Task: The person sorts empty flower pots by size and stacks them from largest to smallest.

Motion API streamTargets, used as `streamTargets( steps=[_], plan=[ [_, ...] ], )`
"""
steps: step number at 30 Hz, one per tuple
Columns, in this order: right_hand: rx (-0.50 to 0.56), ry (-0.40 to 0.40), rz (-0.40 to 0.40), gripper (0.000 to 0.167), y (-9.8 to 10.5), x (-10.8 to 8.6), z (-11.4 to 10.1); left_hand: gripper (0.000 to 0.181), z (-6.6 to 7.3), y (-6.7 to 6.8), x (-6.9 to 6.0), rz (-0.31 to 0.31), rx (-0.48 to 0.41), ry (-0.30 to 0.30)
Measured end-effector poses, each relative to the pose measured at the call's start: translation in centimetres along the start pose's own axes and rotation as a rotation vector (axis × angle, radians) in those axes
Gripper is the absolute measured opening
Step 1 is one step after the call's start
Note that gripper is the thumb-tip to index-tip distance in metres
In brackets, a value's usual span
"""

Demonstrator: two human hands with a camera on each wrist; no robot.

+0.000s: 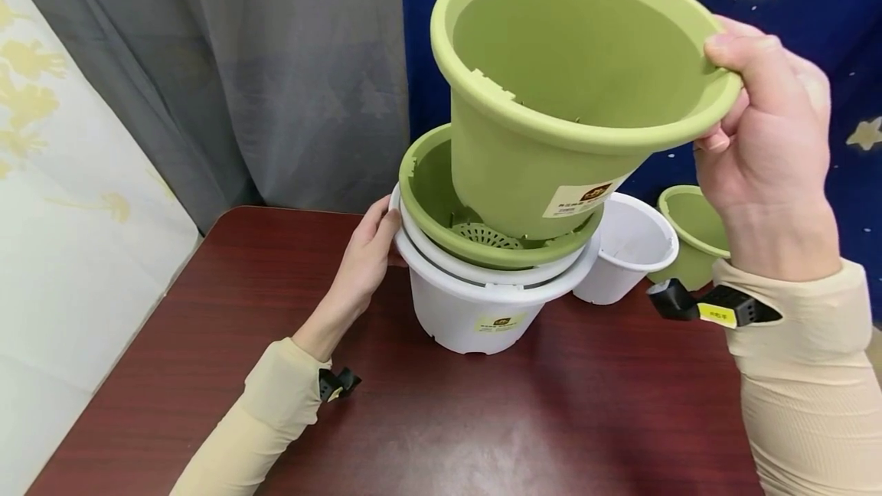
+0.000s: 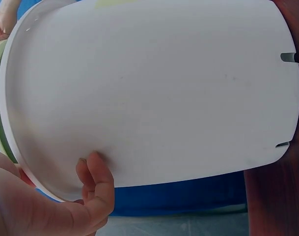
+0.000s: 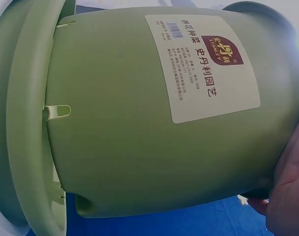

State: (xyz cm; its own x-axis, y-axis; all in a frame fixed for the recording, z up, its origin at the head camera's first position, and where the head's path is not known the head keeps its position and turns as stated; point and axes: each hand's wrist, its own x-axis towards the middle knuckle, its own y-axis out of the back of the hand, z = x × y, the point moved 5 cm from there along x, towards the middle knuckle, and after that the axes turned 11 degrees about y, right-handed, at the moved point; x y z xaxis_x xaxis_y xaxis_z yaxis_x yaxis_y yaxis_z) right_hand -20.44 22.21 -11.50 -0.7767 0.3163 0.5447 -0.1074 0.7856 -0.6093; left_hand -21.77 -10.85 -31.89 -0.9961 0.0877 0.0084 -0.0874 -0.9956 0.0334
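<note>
My right hand grips the rim of a green flower pot, thumb inside and fingers beneath. This pot is tilted, its lower end within the mouth of another green pot. That second pot sits nested in white pots standing on the table. In the right wrist view the raised pot's wall carries a printed label. At the left of the stack, my left hand holds the white rim, thumb on top. The left wrist view shows its fingers curled under the rim against the white wall.
Behind the stack at right stand a smaller white pot and a green pot, partly hidden by my right arm. The dark red table ends at a grey curtain and a blue starry cloth.
</note>
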Motion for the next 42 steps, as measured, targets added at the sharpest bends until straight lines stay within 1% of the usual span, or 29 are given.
streamTargets(
  steps=[7, 11, 15, 25, 33, 42],
  plan=[
    [-0.011, -0.031, 0.01, 0.021, -0.3, -0.4, 0.9, 0.042, 0.1, 0.2, -0.1, -0.004, 0.014, 0.005],
    [-0.014, -0.058, -0.001, 0.022, -0.4, -0.7, 1.6, 0.042, 0.1, 0.3, -0.1, 0.002, 0.014, 0.005],
    [-0.034, -0.067, -0.018, 0.022, -0.4, -1.2, 2.0, 0.042, 0.0, 0.3, -0.1, 0.004, 0.017, 0.006],
    [-0.058, -0.114, -0.026, 0.024, 0.1, -1.8, 2.7, 0.042, 0.0, 0.4, -0.1, 0.011, 0.024, 0.017],
    [-0.064, -0.146, -0.063, 0.025, 0.6, -2.1, 3.3, 0.041, 0.0, 0.3, 0.0, 0.022, 0.026, 0.023],
    [-0.061, -0.195, -0.052, 0.024, 1.5, -2.1, 3.9, 0.04, -0.2, 0.3, 0.2, 0.033, 0.014, 0.019]
  ],
)
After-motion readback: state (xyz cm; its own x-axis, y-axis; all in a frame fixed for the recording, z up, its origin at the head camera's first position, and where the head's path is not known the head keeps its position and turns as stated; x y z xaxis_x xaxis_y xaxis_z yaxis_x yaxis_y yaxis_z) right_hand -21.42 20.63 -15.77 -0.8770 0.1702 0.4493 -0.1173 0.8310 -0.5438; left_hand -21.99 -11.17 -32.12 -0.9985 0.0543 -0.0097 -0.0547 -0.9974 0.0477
